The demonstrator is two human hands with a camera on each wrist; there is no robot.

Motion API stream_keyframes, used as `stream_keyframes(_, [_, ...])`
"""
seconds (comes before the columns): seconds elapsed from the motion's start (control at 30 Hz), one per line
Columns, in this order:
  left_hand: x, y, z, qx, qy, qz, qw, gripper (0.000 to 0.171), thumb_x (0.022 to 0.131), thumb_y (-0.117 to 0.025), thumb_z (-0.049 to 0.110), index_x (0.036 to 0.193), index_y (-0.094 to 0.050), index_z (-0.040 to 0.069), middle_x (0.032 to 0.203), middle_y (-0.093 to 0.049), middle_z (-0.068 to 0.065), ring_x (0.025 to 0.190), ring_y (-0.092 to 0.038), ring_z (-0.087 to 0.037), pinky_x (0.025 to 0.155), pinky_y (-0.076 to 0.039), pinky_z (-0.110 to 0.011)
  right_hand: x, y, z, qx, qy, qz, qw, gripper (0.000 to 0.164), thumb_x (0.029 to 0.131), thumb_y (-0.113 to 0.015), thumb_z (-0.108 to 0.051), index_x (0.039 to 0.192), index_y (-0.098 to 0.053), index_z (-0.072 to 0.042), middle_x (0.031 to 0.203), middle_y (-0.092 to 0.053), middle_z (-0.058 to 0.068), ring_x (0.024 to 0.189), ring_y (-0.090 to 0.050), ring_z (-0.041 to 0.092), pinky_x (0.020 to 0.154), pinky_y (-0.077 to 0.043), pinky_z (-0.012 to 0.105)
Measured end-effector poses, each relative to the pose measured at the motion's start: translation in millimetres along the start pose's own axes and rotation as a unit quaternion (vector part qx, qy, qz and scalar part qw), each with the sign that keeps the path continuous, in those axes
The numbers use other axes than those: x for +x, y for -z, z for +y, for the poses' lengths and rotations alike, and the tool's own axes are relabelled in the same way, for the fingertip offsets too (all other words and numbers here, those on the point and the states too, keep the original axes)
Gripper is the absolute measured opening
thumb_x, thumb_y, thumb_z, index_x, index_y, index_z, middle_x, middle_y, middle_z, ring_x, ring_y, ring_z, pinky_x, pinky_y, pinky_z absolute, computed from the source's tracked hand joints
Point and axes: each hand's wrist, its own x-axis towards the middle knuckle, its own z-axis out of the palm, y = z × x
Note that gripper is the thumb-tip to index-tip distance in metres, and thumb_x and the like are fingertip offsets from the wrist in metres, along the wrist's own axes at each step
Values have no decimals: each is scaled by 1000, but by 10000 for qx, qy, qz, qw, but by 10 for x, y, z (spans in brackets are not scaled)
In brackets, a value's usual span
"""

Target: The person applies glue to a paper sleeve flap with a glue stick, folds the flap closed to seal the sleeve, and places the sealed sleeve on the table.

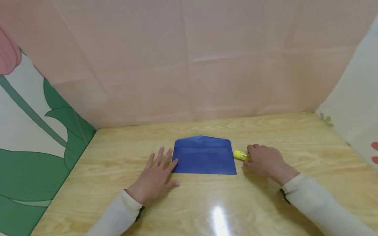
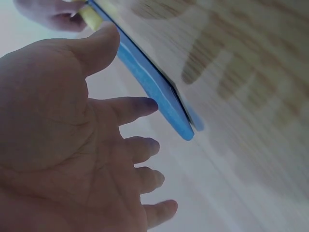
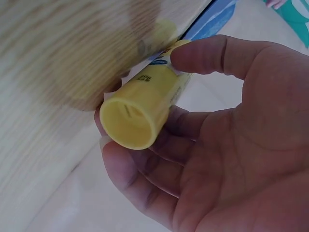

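Head view — right fingers [image 1: 251,149] grip yellow tube [image 1: 240,155] — left fingers [image 1: 159,156] splayed, one over envelope [image 1: 203,159].

Glossy, light wood-grain table [image 1: 203,193] with a blue envelope [image 1: 204,159] on it.

Both forearms are covered by long sleeves: L sleeve [image 1: 113,214] & R sleeve [image 1: 322,206], both plain off-white w/ soft creases. At the wrists they're finished by hemmed edges, i.e. L cuff [image 1: 132,199] & R cuff [image 1: 292,184]. On the thumb side, a blk L strap [image 1: 140,213] & blk R strap [image 1: 284,196] are partly covered by fabric; full shape can't be made out. L hand [image 1: 155,182] & R hand [image 1: 267,162] are left bare.
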Motion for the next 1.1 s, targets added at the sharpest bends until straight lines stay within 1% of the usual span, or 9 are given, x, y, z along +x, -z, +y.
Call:
stream_keyframes(0.13, [-6,5,17,-51,-129,-112,9998,70,98,-47,58,155,-37,18,167,-14,-13,155,-3,-40,123,-5,-61,-29,0,-3,3,-55,-117,9999,39,87,-63,-34,102,-58,2,84,-60,10,72,-59,26,54,-47,41])
stream_keyframes(0.27, [-17,19,29,-123,-182,-408,9989,67,99,-45,58,155,-37,21,166,-22,-10,154,-12,-38,122,-6,-63,-31,-8,-18,28,-109,-279,9995,46,89,-62,-36,109,-57,4,87,-63,11,74,-61,26,56,-49,43])
stream_keyframes(0.33, [-26,21,35,-159,-189,-504,9984,67,99,-46,57,155,-37,22,165,-25,-10,154,-15,-38,122,-7,-65,-31,-20,-24,48,-139,-320,9994,46,89,-62,-37,110,-56,3,85,-62,10,72,-59,25,56,-49,42])
stream_keyframes(0.5, [-38,20,50,-192,-216,-517,9982,66,100,-46,55,155,-36,21,165,-26,-10,153,-18,-39,121,-8,-65,-31,-38,-21,5,-145,-251,9996,44,90,-62,-38,108,-53,2,80,-59,8,67,-57,23,54,-47,41])
stream_keyframes(0.6, [-37,31,56,-219,-232,-547,9980,66,101,-46,54,156,-35,21,165,-24,-10,152,-20,-40,120,-15,-66,-27,-40,-14,-13,-127,-201,9997,41,90,-61,-37,105,-53,0,78,-58,7,66,-56,22,53,-46,40])
stream_keyframes(0.73, [-32,46,59,-385,-230,-702,9965,66,102,-44,53,157,-31,21,166,-20,-9,152,-20,-40,116,-26,-66,-22,-41,-5,63,-127,-111,9998,38,90,-59,-35,105,-54,0,78,-58,6,66,-54,21,53,-45,40])
stream_keyframes(0.9, [-19,51,61,-398,-281,-771,9958,65,102,-44,52,158,-29,21,167,-19,-9,152,-21,-40,114,-32,-63,-11,-55,12,136,-42,200,9997,35,90,-59,-28,109,-56,1,81,-60,7,66,-54,21,52,-45,39])
stream_keyframes(1.0, [-5,49,59,-327,-309,-756,9961,65,103,-43,52,158,-29,21,167,-20,-10,152,-21,-40,113,-34,-62,3,-76,21,82,105,602,9981,31,91,-61,-23,110,-58,2,84,-63,9,69,-58,24,56,-49,41])
stream_keyframes(1.1, [5,45,57,-282,-325,-736,9964,65,103,-43,52,158,-29,21,166,-21,-10,152,-22,-40,113,-35,-61,10,-99,24,-25,289,1032,9942,28,91,-64,-20,109,-60,2,87,-65,12,74,-62,28,62,-52,44])
